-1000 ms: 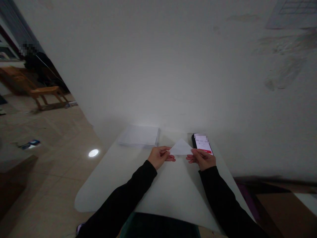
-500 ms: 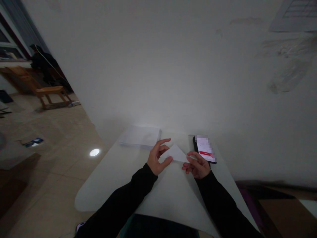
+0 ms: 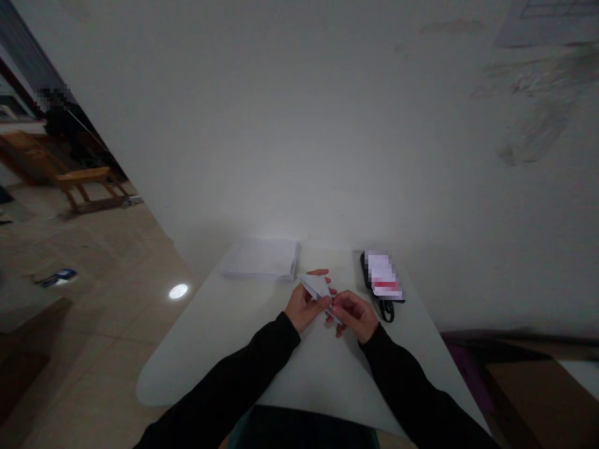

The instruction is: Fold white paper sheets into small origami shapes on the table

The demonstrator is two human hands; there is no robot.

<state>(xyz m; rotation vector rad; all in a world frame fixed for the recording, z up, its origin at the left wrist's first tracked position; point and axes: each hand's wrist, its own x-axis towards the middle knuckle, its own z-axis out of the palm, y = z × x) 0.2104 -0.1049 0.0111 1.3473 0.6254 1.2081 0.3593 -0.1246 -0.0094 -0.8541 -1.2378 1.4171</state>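
Observation:
A small piece of folded white paper [image 3: 316,285] is held between my two hands, over the middle of the white table [image 3: 210,349]. My left hand [image 3: 304,307] grips its left side, thumb in front and fingers behind. At its lower right corner, my right hand [image 3: 354,314] pinches the paper between thumb and fingers. The paper is tilted, its pointed end toward the lower right, with a fold showing along its left side. Some of it is hidden by my fingers.
Behind my left hand lies a stack of white paper [image 3: 260,258]. A phone [image 3: 384,274] with a lit screen is to the right, a black strap [image 3: 387,310] beside it. The wall [image 3: 299,125] borders the table's far side. A wooden chair [image 3: 84,178] and a person in dark clothes [image 3: 70,131] are far left.
The paper has turned from a wide, flat triangle to a tilted, narrower shape. My right hand has moved left, closer to my left hand, and has closed on the corner.

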